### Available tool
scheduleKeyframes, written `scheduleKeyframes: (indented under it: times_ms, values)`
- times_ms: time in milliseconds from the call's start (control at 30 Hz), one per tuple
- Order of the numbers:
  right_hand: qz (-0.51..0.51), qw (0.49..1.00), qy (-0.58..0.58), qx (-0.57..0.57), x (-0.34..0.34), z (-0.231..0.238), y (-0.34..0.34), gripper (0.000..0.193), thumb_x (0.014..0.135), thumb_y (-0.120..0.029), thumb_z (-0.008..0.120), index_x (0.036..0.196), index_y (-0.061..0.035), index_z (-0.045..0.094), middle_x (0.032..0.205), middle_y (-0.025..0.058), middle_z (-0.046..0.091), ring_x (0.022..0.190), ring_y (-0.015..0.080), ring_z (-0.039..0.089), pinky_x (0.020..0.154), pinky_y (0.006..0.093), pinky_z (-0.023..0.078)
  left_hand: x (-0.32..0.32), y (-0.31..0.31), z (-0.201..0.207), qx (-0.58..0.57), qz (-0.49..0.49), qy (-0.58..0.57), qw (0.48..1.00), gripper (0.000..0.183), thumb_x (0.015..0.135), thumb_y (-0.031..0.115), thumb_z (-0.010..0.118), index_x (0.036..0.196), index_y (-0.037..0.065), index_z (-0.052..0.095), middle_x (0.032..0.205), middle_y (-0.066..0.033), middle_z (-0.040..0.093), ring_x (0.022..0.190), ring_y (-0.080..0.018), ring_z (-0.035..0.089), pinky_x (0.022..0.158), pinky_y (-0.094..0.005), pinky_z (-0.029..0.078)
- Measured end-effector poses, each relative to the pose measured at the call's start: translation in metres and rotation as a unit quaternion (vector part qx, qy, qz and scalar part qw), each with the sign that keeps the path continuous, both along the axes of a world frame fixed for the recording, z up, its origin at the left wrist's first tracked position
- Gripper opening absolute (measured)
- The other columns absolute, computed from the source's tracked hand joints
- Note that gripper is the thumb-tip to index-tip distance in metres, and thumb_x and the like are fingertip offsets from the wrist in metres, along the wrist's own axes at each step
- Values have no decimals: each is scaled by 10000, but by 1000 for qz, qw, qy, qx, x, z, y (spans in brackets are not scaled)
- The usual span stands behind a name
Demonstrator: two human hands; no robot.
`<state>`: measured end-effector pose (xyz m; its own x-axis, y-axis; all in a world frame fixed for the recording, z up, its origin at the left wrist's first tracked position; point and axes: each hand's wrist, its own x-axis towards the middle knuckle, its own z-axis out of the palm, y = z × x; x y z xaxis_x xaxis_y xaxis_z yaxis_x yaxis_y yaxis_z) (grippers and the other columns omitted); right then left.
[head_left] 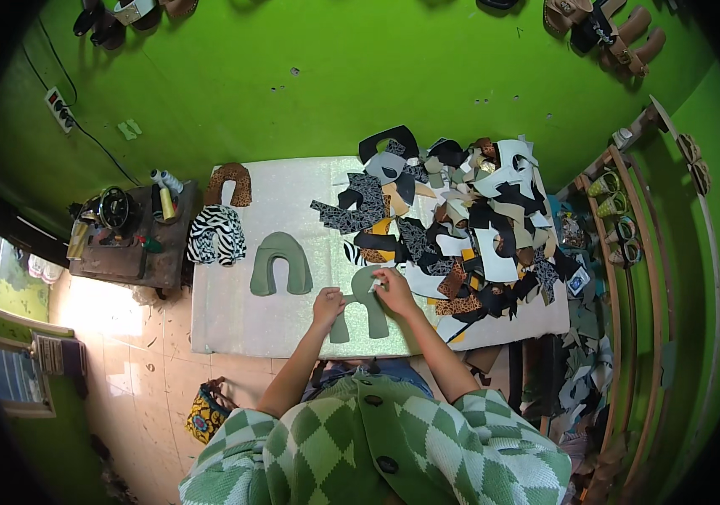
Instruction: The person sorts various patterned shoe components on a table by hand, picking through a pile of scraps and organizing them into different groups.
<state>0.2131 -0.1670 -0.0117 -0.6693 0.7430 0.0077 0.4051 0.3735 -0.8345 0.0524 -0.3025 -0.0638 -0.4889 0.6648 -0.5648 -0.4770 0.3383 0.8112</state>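
At desk point(234, 337) front edge, both hands were on a green horseshoe-shaped cut piece point(360, 305). Left hand point(327, 305) pressed its left leg flat, fingers closed down on it. Right hand point(394, 290) pinched a small white object at the arch; can't tell what. One matching green piece point(280, 263) lay finished-looking to the left, plus zebra point(216, 235) and leopard point(230, 183) stacks. Big mixed scrap pile point(461, 227) crowded the right, touching the work.

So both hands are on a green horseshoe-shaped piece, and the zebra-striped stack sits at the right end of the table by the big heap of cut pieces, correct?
Not quite. The head view shows the zebra-striped stack at the table's left end, away from the heap of cut pieces. The left hand and right hand do rest on the green horseshoe-shaped piece.
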Motion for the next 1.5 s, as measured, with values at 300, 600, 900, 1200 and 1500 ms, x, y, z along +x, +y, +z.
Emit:
scheduleKeyframes:
  times_ms: [300, 600, 900, 1200, 1500]
  values:
    - [28, 972, -168, 164, -27, -10, 27, 378, 762, -163, 739, 1109, -105, 600, 1109, 93, 590, 1074, 301, 535, 886, 403, 446, 17, 8, -31, -92, -91, 260, 957, 405, 747, 214, 747, 1070, -2, 633, 882, -113, 706, 799, -217, 684, 730, -315, 533]
    - [46, 994, -56, -83, -21, -33, 32, 211, 796, -208, 747, 874, -50, 630, 735, 55, 631, 665, 161, 590, 654, 299, 454, 31, 14, 0, -150, -112, 324, 927, 439, 746, 299, 753, 1082, 34, 652, 896, -141, 709, 849, -273, 689, 772, -352, 531]
    - [84, 933, 80, -341, -3, -11, 15, 183, 911, -134, 645, 993, 12, 573, 821, 59, 671, 716, 108, 625, 682, 244, 492, 13, 8, -25, 42, -105, 136, 984, 337, 892, 279, 673, 1112, 28, 634, 957, -31, 687, 837, -142, 672, 678, -244, 491]
    - [0, 956, 93, -278, -7, -38, -1, 200, 884, -104, 659, 1034, 15, 602, 817, 46, 680, 728, 100, 637, 650, 234, 479, -8, 0, 9, 35, -112, 28, 993, 185, 915, 145, 640, 1053, 23, 623, 862, -23, 664, 754, -79, 661, 530, -204, 443]
    - [-83, 990, -85, -74, -3, -50, -13, 215, 718, -236, 792, 818, -60, 719, 749, 71, 704, 677, 187, 674, 650, 303, 520, -11, 3, -10, -47, -100, 361, 926, 172, 763, 125, 750, 880, 20, 679, 762, -83, 698, 671, -148, 669, 618, -283, 524]
